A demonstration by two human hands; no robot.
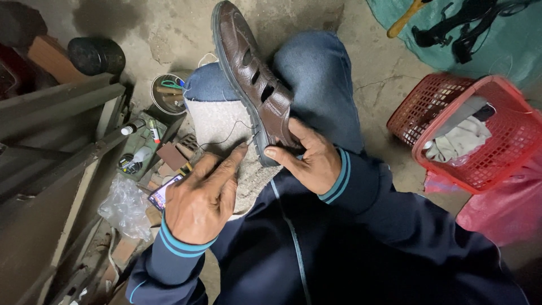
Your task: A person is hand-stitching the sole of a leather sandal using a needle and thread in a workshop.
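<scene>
A brown leather sandal-type shoe [248,73] with cut-out slots lies on its side across my knees, sole edge toward the left, on a grey cloth [217,124]. My right hand [307,158] grips the heel end of the shoe, thumb along the sole edge. My left hand [200,197] pinches something thin at the sole edge near the heel; a thin dark thread [226,138] runs from there in a loop over the cloth. Whether a needle is in the fingers is too small to tell.
A red plastic basket [497,152] with cloth inside stands at the right, next to a pink bag [502,209]. Left of my knee are a tin of tools [166,93], small bottles, a phone [164,195] and crumpled plastic [124,209]. Black sandals lie on a green sheet [508,39] at the top right.
</scene>
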